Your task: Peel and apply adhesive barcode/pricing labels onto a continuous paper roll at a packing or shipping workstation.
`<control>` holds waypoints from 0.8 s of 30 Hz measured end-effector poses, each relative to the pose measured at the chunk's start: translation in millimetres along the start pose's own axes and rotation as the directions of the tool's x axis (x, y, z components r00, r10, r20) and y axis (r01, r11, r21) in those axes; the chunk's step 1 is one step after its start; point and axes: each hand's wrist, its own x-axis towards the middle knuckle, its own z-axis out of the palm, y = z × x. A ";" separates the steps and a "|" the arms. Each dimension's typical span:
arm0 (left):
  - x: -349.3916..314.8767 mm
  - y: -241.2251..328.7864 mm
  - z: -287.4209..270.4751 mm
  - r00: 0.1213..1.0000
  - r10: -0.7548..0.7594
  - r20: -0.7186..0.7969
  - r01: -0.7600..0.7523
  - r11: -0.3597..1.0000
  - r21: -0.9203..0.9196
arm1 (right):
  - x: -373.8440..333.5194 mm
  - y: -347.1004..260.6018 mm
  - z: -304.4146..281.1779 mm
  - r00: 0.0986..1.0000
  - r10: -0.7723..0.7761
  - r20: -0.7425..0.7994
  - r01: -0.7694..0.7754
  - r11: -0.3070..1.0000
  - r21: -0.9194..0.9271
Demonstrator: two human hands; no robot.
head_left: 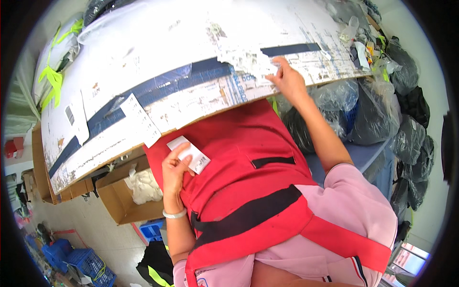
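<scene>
My left hand [175, 168] is closed around a small white card-like stack [199, 161] with dark print at one corner, held in front of the red apron [239, 138]. Over the near edge of the table, my right hand [289, 82] reaches to the right end of a crumpled heap of small white slips [246, 60]. Its thumb and index finger are apart beside the heap. Whether a slip lies between them is too bright to make out. The heap rests on the white, scuffed tabletop [191, 98], across a dark blue strip [210, 68].
White printed sheets [141, 119] lie at the table's left, one overhanging its edge. Plastic-bagged dark goods [370, 112] crowd the right side. Below the table on the left stand an open cardboard box [117, 203] and a blue basket [91, 265]. Neon-yellow straps [51, 79] hang at the far left.
</scene>
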 end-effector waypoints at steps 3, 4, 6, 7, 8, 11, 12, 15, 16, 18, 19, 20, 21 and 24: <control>-2.3 3.4 9.8 0.999 0.019 -0.042 -0.019 1.000 0.014 | -36.2 -42.6 7.8 0.988 -0.155 0.024 0.141 0.946 0.293; -1.4 5.1 11.9 0.998 0.028 -0.049 -0.027 0.999 0.022 | -50.6 -59.8 15.6 0.954 -0.296 0.048 0.251 0.875 0.415; -1.9 5.4 13.1 0.998 0.039 -0.058 -0.037 0.999 0.036 | -77.7 -91.5 43.0 0.797 -0.436 0.418 0.085 0.766 0.637; -1.0 1.1 11.8 0.996 0.046 -0.076 -0.045 0.999 0.018 | -85.1 -102.6 58.1 0.670 -0.505 0.544 0.142 0.806 0.574; -1.0 -1.9 10.8 0.994 0.052 -0.098 -0.052 0.999 -0.003 | -92.5 -116.9 62.4 0.531 -0.451 0.718 -0.082 0.815 0.573; -0.4 0.5 16.4 0.990 0.072 -0.125 -0.076 0.997 -0.028 | -96.2 -117.8 85.4 0.406 -0.530 0.744 -0.167 0.758 0.631; -1.8 -1.7 15.0 0.985 0.067 -0.158 -0.078 0.995 -0.060 | -96.7 -119.6 87.7 0.404 -0.509 0.760 -0.252 0.736 0.628; 4.1 -3.3 10.7 0.991 0.066 -0.117 -0.084 0.983 -0.162 | -90.3 -120.0 96.3 0.444 -0.481 0.756 -0.368 0.671 0.644; 3.3 -2.4 11.5 0.991 0.101 -0.083 -0.114 0.977 -0.180 | -90.3 -118.6 100.7 0.470 -0.486 0.737 -0.399 0.627 0.669; 2.5 3.0 12.0 0.996 0.073 -0.050 -0.071 0.997 0.039 | -90.1 -124.2 102.1 0.530 -0.438 0.726 -0.438 0.592 0.676; 3.5 4.6 11.4 0.997 0.050 -0.060 -0.046 0.996 0.071 | -91.1 -125.3 101.8 0.531 -0.421 0.735 -0.428 0.615 0.662; 7.2 3.8 10.0 0.997 0.033 -0.067 -0.026 0.994 0.103 | -89.7 -125.8 102.0 0.537 -0.408 0.739 -0.411 0.638 0.651; 8.5 0.3 8.7 0.996 0.016 -0.090 -0.011 0.998 0.054 | -88.1 -127.0 101.3 0.545 -0.416 0.727 -0.361 0.667 0.652; 8.3 -4.4 6.5 0.997 0.004 -0.078 -0.008 0.999 -0.047 | -87.3 -134.2 92.2 0.598 -0.416 0.685 -0.256 0.710 0.656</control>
